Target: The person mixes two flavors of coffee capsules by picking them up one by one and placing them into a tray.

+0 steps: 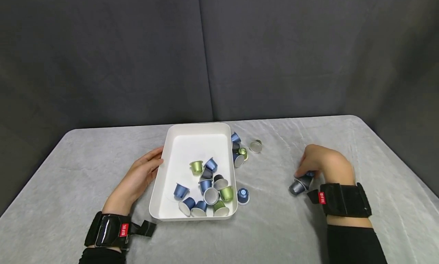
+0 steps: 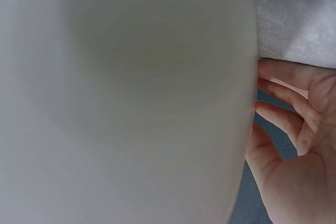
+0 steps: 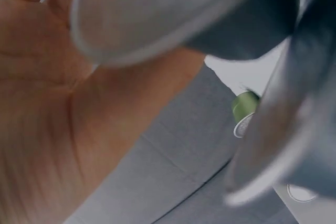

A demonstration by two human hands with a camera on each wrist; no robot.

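We've got our right hand [image 1: 322, 163] curled around a couple of dark capsules [image 1: 300, 184] out on the grey table [image 1: 68, 172], well right of the white tray [image 1: 192, 142]. Our left hand [image 1: 138, 178] lies flat, fingers straight against the tray's left wall. More capsules sit inside the tray [image 1: 205, 191] and just beside it [image 1: 241, 151].

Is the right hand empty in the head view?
No, the right hand grips dark coffee capsules against the table, away from the white tray.
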